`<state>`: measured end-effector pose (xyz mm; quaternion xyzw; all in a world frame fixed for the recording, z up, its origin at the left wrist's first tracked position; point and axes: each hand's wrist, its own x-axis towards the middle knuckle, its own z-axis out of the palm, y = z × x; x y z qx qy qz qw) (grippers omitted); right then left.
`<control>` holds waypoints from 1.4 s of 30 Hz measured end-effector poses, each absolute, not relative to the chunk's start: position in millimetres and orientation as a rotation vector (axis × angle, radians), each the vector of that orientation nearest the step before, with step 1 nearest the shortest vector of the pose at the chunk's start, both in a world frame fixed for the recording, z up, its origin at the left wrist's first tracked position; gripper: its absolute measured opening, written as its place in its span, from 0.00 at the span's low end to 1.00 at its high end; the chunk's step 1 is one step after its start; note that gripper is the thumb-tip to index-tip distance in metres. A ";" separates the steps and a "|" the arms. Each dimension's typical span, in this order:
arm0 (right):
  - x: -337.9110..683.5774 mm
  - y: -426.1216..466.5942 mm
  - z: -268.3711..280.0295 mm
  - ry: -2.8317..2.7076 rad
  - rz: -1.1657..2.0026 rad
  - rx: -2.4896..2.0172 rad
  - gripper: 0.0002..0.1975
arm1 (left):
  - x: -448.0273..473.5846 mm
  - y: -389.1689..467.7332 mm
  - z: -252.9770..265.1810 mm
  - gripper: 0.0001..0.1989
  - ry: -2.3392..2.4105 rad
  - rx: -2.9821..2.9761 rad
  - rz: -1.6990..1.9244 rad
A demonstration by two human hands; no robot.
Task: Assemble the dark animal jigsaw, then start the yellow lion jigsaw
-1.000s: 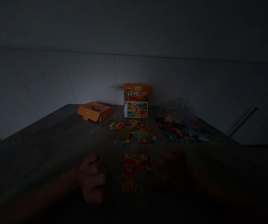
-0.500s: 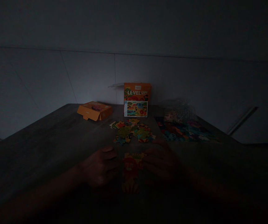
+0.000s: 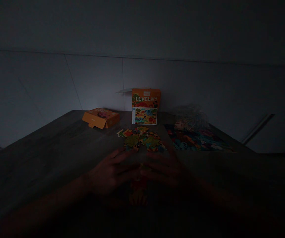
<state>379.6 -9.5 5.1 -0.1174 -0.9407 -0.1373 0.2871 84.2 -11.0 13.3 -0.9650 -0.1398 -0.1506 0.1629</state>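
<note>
Joined jigsaw puzzle pieces (image 3: 138,195) with a red and orange lion picture lie on the dark table before me. My left hand (image 3: 112,173) reaches over their upper left side, its fingers stretched out and apart. From the other side my right hand (image 3: 163,170) spreads its fingers over the upper right part. Together the two hands hide most of the upper joined section. Whether the fingertips press on the pieces is too dark to tell. Just beyond the fingers is a heap of loose puzzle pieces (image 3: 142,138), mostly green and yellow.
An orange box (image 3: 146,94) marked "LEVEL UP!" stands at the back, a picture card (image 3: 144,116) leaning against it. Left of it lies an opened orange box (image 3: 101,118). On the right are a colourful assembled puzzle (image 3: 199,138) and a clear plastic bag (image 3: 192,117). A wall rises behind.
My left hand has moved right and its curled fingers have stretched out over the joined pieces. My right hand has shifted left, and the upper lion section is now covered.
</note>
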 end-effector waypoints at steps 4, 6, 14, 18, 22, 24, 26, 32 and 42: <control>379.5 -11.3 5.4 -2.541 -0.371 -0.330 0.26 | 84.9 -12.9 16.3 0.40 -0.390 -2.721 -0.427; 380.0 -12.2 7.9 -2.550 -0.384 -0.337 0.24 | 85.4 -13.9 17.4 0.41 -0.396 -2.733 -0.425; 381.9 -12.2 7.9 -2.580 -0.402 -0.358 0.24 | 83.7 -13.7 16.9 0.42 -0.404 -2.758 -0.389; 381.6 -10.3 4.3 -2.567 -0.414 -0.347 0.26 | 83.0 -12.2 16.3 0.46 -0.411 -2.779 -0.378; 380.0 -8.6 3.2 -2.552 -0.398 -0.360 0.23 | 83.2 -9.9 13.2 0.46 -0.419 -2.760 -0.398; 379.3 -8.1 3.3 -2.553 -0.390 -0.364 0.22 | 83.5 -9.6 12.6 0.46 -0.416 -2.770 -0.391; 378.7 -8.0 4.3 -2.575 -0.375 -0.369 0.21 | 83.8 -9.9 12.6 0.45 -0.417 -2.783 -0.371; 373.3 -11.7 9.4 -2.638 -0.380 -0.321 0.24 | 87.0 -11.3 10.9 0.40 -0.479 -2.778 -0.376; 366.0 -10.9 3.1 -2.713 -0.342 -0.296 0.29 | 95.4 -13.0 5.5 0.40 -0.497 -2.794 -0.459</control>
